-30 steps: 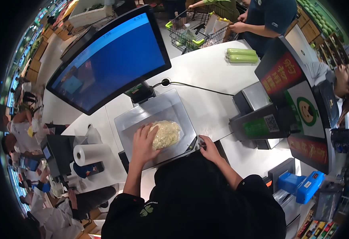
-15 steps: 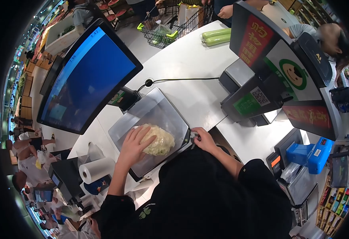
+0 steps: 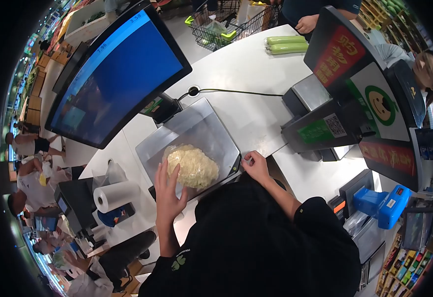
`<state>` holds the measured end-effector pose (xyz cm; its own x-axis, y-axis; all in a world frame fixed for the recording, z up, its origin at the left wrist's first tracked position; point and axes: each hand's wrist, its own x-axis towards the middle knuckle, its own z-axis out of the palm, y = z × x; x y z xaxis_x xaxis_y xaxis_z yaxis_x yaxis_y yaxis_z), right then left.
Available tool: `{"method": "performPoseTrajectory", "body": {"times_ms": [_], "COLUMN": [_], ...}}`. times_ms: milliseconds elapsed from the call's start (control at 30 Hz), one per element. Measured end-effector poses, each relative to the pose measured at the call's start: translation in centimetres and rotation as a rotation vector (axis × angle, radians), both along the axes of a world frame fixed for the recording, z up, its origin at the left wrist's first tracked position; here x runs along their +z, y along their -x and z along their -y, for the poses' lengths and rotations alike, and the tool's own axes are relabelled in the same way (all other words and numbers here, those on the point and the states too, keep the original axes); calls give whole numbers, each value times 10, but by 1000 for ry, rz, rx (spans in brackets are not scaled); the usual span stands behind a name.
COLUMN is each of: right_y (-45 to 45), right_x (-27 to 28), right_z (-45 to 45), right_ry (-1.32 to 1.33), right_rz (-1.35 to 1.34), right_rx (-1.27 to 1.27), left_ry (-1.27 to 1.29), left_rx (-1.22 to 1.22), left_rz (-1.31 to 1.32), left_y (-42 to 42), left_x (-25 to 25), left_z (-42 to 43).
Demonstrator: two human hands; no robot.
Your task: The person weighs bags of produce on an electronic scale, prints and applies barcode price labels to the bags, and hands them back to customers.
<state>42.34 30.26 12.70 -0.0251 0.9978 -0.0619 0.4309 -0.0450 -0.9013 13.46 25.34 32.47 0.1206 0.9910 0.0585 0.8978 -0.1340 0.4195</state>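
A cauliflower (image 3: 195,166) in clear plastic lies on the metal plate of a weighing scale (image 3: 211,121). At its lower left edge is my left hand (image 3: 171,193), open with the fingers spread; whether the fingertips touch the plastic I cannot tell. My right hand (image 3: 257,167) rests beside the scale's right corner, its fingers curled in, and what they hold, if anything, is hidden. A screen (image 3: 122,76) with a blue display stands behind the scale on the left.
A roll of plastic bags (image 3: 117,195) stands at left. Green long vegetables (image 3: 286,45) lie at the counter's far side, near another person's hand (image 3: 307,24). A payment terminal (image 3: 320,126) and blue device (image 3: 382,202) stand to the right. A cable (image 3: 241,92) crosses the counter.
My left hand has drawn back off the top of the cauliflower to its side. My right hand's fingers have curled in more. The number at the screen's top has changed from 5.42 to 3.58.
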Motion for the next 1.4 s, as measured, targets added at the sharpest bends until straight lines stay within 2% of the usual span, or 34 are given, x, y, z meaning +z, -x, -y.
{"method": "performPoseTrajectory", "body": {"times_ms": [167, 400, 500, 567, 633, 700, 767, 800, 833, 867, 900, 933, 967, 1067, 1200, 1300, 1367, 1400], "right_y": [-2, -5, -13, -24, -31, -41, -43, -42, -43, -43, -41, -38, -35, -30, -31, -33, -32, -33], "right_x": [0, -11, -26, -36, -24, 1, 44, 70, 96, 120, 140, 157, 170, 192, 198, 200, 203, 197], "right_z": [-2, -1, 0, 3, 3, 4, 3, 3, 3, 3, 3, 4, 5, 6, 7, 7, 8, 3], "right_ry": [-85, -89, -152, -23, 8, -134, -217, -431, -642, -775, -775, -905, -1034, -1123, -1122, -1022, -752, -669], "right_rz": [95, 81, 91, 36, 31, 10, 27, 109, 188, 193, 185, 166, 146, 107, 84, 8, -150, -279], "right_rx": [68, 47, -24, -199, -239, -251, -230, -134, -34, 85, 90, 185, 279, 346, 373, 355, 201, 207], "left_ry": [-21, -159, -191, -206, -188, -230, -19, 141, 140, 383, 627, 623, 618, 549, 496, 439, 311, 309], "left_rx": [-8, -45, -114, -126, -230, -245, -245, -213, -207, -132, -48, -54, -49, 14, -10, -17, 38, 43], "left_rz": [10, 27, 92, 115, 203, 247, 404, 605, 605, 909, 1208, 1315, 1311, 1520, 1471, 1438, 1427, 1423], "left_y": [-6, -19, -36, -52, -65, -80, -88, -97, -104, -110, -115, -122, -123, -129, -128, -128, -131, -132], "left_x": [1, 6, 5, 4, 0, -5, -18, -15, -16, -18, -18, -13, -14, -5, 12, 24, 28, 30], "left_z": [0, -6, -6, -7, -7, -8, -5, -9, -14, -17, -22, -27, -31, -41, -49, -47, -42, -41]}}
